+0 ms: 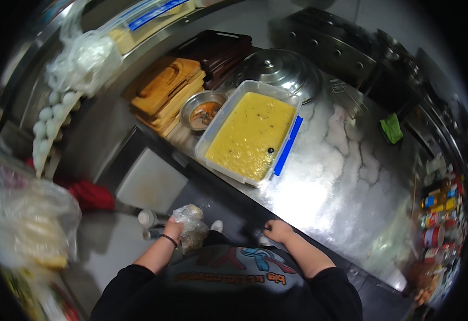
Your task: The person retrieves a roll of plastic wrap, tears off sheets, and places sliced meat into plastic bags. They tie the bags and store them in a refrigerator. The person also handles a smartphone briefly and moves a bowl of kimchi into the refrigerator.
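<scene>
A clear plastic bag (190,224) with pale contents hangs from my left hand (174,230), whose fingers grip it at the side of my body. My right hand (278,231) is beside the near edge of the steel table (326,176), its fingers curled; whether they touch the edge I cannot tell. On the table, beyond my hands, a clear plastic tub (202,150) holds a yellow mixture (254,132) with small dark bits and one round black thing. Left of it a metal bowl (186,114) contains orange-brown liquid and dark pieces.
Wooden boards (165,86), dark trays (218,50) and a domed metal lid (276,72) are behind the tub. A wire rack (348,98) and green cloth (391,128) lie farther right, bottles (439,200) at the right edge. Egg trays (53,124) and a white board (151,180) are at left.
</scene>
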The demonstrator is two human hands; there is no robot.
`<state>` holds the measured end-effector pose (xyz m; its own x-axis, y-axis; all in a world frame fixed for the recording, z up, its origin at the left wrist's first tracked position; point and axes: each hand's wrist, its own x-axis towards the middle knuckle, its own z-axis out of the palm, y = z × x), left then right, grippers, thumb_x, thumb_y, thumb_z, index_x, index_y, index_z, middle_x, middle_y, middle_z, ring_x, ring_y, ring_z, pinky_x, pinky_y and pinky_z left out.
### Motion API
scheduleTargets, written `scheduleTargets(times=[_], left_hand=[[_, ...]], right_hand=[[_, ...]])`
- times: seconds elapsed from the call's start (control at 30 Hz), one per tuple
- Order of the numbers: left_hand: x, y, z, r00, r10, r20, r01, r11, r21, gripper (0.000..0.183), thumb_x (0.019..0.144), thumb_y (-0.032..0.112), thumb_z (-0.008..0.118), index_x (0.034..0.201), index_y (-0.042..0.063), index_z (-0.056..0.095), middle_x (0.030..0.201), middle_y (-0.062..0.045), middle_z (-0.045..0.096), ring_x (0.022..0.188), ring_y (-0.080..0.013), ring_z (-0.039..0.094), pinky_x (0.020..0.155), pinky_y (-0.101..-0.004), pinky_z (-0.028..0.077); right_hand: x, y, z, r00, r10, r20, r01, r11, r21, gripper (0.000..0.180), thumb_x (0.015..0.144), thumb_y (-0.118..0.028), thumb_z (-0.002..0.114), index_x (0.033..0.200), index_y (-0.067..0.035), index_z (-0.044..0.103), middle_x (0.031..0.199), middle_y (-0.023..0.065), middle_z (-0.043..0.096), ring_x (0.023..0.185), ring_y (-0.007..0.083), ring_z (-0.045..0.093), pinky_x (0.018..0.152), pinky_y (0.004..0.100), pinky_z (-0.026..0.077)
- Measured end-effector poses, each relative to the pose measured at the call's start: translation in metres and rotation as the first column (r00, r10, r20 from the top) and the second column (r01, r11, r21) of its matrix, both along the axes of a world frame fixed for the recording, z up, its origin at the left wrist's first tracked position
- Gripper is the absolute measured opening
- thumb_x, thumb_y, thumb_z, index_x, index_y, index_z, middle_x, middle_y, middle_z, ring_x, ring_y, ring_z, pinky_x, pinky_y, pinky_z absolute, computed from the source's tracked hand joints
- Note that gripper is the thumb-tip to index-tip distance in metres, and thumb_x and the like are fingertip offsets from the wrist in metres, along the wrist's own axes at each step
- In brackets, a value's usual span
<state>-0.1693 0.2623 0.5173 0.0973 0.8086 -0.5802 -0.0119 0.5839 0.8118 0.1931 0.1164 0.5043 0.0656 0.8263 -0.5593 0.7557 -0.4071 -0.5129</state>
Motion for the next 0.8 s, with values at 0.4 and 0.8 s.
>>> scheduleTargets(times=[0.4,0.8], left_hand=[[0.002,0.191,-0.016,0.597,-0.784,-0.172,0.776,0.618,-0.123,0.04,0.072,-0.009,0.052,0.111,0.001,0.052,0.1,-0.009,0.062,0.088,-0.0226,0.062,0.075,-0.0345,0.051],[0.044,0.191,0.022,0.304,-0.922,-0.239,0.914,0.353,-0.202,0.045,0.073,0.002,0.057,0.117,0.002,0.048,0.107,-0.01,0.06,0.096,-0.0216,0.059,0.082,-0.0315,0.046]], right_hand=[[-0.048,0.008,0.022,0.847,-0.498,0.186,0.52,0.849,-0.094,0.034,0.075,-0.039,0.057,0.084,-0.009,0.068,0.088,0.0138,0.065,0.084,0.031,0.062,0.077,0.0396,0.049],[-0.254,-0.266,0.043,0.872,-0.453,0.187,0.482,0.725,-0.492,0.035,0.077,-0.028,0.052,0.108,-0.014,0.063,0.126,0.0104,0.05,0.125,0.025,0.035,0.093,0.0428,0.04]])
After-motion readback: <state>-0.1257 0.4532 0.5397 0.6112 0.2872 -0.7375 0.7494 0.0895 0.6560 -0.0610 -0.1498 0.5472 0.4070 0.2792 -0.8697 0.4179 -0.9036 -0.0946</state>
